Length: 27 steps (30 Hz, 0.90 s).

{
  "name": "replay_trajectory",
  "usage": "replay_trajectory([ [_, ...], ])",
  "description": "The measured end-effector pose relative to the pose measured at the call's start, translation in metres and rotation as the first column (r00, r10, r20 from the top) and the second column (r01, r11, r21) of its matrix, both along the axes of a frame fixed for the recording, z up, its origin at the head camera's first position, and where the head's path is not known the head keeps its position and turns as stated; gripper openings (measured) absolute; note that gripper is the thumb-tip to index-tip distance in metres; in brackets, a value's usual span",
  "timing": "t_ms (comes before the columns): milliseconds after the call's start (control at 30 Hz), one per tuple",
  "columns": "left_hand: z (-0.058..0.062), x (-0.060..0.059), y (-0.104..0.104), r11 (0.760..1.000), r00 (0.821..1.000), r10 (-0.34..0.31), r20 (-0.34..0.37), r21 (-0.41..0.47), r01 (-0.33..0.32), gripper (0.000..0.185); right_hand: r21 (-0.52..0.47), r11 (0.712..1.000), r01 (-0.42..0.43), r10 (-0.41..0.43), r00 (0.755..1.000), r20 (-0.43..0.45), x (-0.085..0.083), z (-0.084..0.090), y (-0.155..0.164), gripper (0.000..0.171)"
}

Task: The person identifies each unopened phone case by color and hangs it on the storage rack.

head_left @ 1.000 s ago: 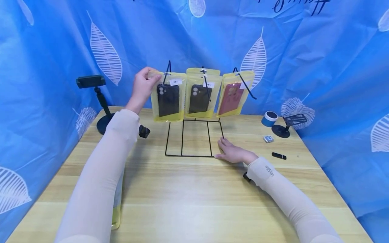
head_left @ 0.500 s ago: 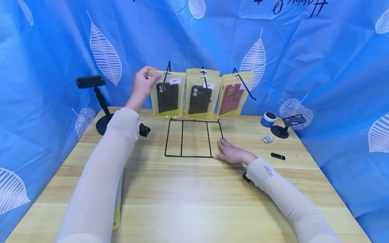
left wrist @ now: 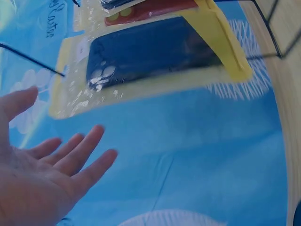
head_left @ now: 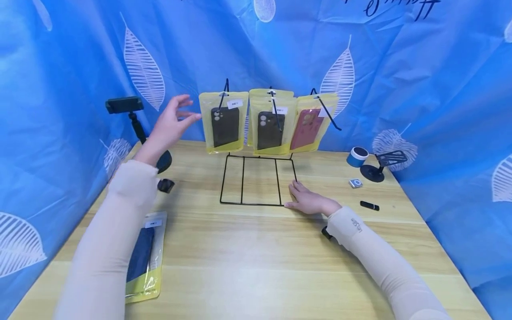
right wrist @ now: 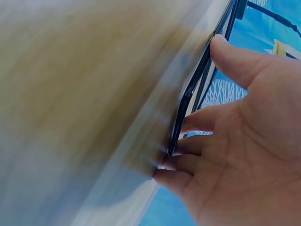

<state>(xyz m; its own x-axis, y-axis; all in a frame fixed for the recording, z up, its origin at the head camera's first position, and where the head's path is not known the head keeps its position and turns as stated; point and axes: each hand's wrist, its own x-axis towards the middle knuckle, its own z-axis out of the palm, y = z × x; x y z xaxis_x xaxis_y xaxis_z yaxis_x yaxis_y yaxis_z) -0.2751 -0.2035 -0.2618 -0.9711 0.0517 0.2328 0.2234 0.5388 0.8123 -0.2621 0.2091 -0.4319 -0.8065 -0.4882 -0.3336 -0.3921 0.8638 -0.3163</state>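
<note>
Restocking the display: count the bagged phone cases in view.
4, perhaps more hidden. Three hang on the wire rack: left bag, middle bag, red-case bag. One flat bag lies on the table.

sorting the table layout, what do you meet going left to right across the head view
phone holder on a stand → left hand → black phone case packet → dark phone case packet → red phone case packet → blue round speaker → tilted black stand

open gap between left hand and hanging pouch; phone stand behind.
</note>
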Motion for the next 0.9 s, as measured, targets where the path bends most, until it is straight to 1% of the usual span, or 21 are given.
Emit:
replay_trajectory([
  [67,-0.005,0.014,-0.006,0.996,1.0,-0.007,-0.008,-0.084,0.006,0.071,0.002,1.0,0.007,-0.007,1.0,0.004,0.0,0.002,0.002,0.085],
  [133,-0.012,0.027,-0.01,0.987,1.0,-0.02,-0.016,-0.157,0.018,0.068,0.0,1.0,0.008,-0.008,1.0,0.007,0.0,0.003,0.003,0.084],
  [200,-0.019,0.038,-0.013,0.973,0.999,-0.035,-0.014,-0.228,0.031,0.065,-0.003,1.0,0.011,-0.011,1.0,0.008,0.0,0.005,0.003,0.084],
  [267,-0.026,0.047,-0.014,0.955,0.999,-0.047,0.01,-0.292,0.048,0.065,-0.005,1.0,0.011,-0.011,1.0,0.009,-0.001,0.005,0.004,0.084],
  [333,-0.031,0.055,-0.015,0.932,0.997,-0.054,0.046,-0.355,0.067,0.067,-0.003,1.0,0.017,-0.017,1.0,0.012,-0.001,0.006,0.004,0.085],
  [467,-0.045,0.066,-0.021,0.878,0.994,-0.053,0.101,-0.469,0.094,0.068,-0.002,1.0,0.023,-0.023,0.999,0.023,-0.003,0.005,0.005,0.085],
  [533,-0.053,0.071,-0.028,0.85,0.99,-0.051,0.129,-0.516,0.111,0.066,-0.002,1.0,0.024,-0.024,0.999,0.03,-0.003,0.003,0.004,0.085],
  [600,-0.064,0.074,-0.038,0.818,0.984,-0.05,0.172,-0.559,0.139,0.062,-0.006,1.0,0.018,-0.017,0.999,0.031,-0.002,0.003,0.004,0.084],
  [667,-0.076,0.078,-0.049,0.784,0.969,-0.042,0.244,-0.593,0.183,0.06,-0.007,1.0,0.013,-0.013,1.0,0.028,-0.002,0.002,0.003,0.084],
  [700,-0.081,0.079,-0.055,0.767,0.957,-0.034,0.289,-0.606,0.21,0.06,-0.005,1.0,0.011,-0.011,1.0,0.024,-0.002,0.002,0.003,0.084],
  [733,-0.086,0.081,-0.062,0.749,0.944,-0.027,0.329,-0.619,0.237,0.058,-0.006,1.0,0.008,-0.008,1.0,0.021,-0.001,0.002,0.002,0.084],
  [800,-0.094,0.084,-0.072,0.718,0.91,-0.002,0.414,-0.633,0.289,0.057,-0.004,1.0,0.002,-0.002,1.0,0.015,-0.001,0.002,0.002,0.084],
  [833,-0.098,0.086,-0.077,0.711,0.893,0.013,0.45,-0.632,0.308,0.056,-0.003,1.0,0.001,-0.001,1.0,0.014,-0.001,0.002,0.001,0.084],
  [900,-0.103,0.091,-0.085,0.694,0.867,0.036,0.497,-0.637,0.336,0.053,-0.003,1.0,0.004,-0.004,1.0,0.017,-0.001,0.003,0.0,0.084],
])
